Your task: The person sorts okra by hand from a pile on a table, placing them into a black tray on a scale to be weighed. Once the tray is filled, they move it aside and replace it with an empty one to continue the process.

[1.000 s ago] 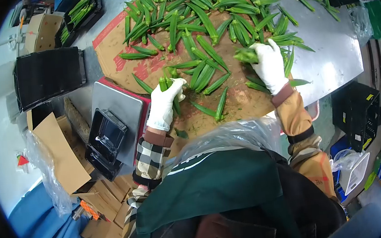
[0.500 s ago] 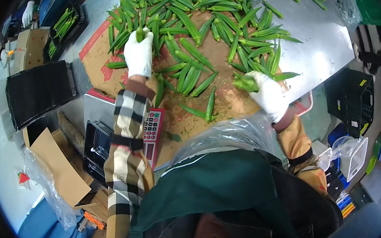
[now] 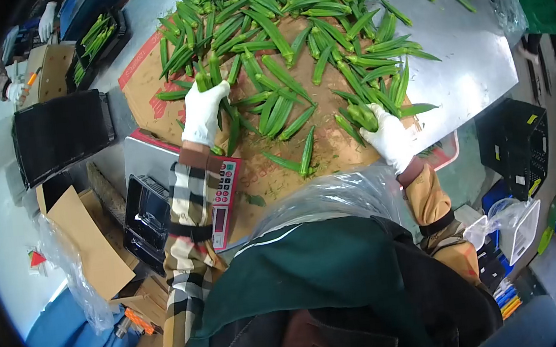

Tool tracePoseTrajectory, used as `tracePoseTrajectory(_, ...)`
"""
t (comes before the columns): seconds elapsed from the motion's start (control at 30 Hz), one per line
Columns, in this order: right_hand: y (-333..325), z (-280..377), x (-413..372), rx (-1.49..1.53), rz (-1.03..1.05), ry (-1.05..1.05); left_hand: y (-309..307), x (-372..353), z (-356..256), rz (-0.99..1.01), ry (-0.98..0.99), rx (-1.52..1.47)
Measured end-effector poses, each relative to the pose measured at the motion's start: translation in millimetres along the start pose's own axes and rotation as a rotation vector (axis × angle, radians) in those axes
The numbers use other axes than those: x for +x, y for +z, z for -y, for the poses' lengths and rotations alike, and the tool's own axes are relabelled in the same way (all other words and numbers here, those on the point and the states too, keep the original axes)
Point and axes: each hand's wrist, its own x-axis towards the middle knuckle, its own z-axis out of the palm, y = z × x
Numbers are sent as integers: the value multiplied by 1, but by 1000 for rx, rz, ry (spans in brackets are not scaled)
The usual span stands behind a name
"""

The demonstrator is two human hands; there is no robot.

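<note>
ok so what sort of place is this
Probably a produce packing room: loose okra is heaped over flattened cardboard on a metal table, with what looks like a digital scale and a black plastic container close by.

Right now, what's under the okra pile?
Brown cardboard shows through gaps in the okra pile; metal table toward the right. Where it's thickest, what lies beneath is covered.

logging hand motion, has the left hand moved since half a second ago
Yes: judged against the pink-edged scale, the left hand has drawn back toward it.
</note>
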Motion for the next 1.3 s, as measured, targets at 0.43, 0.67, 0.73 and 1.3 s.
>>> tracePoseTrajectory(0.43,7,18,-1,-170,-34,-99,74,-86,57,-99,356,833)
tracePoseTrajectory(0.67,45,27,-17,-468,-154,-224,80,-96,58,-69,468,996)
tracePoseTrajectory(0.73,45,22,-12,-411,-203,-230,86,-99,64,-63,499,1092)
tracePoseTrajectory(1.3,42,20,-14,-139,-60,9,89,-122,69,105,774,1247)
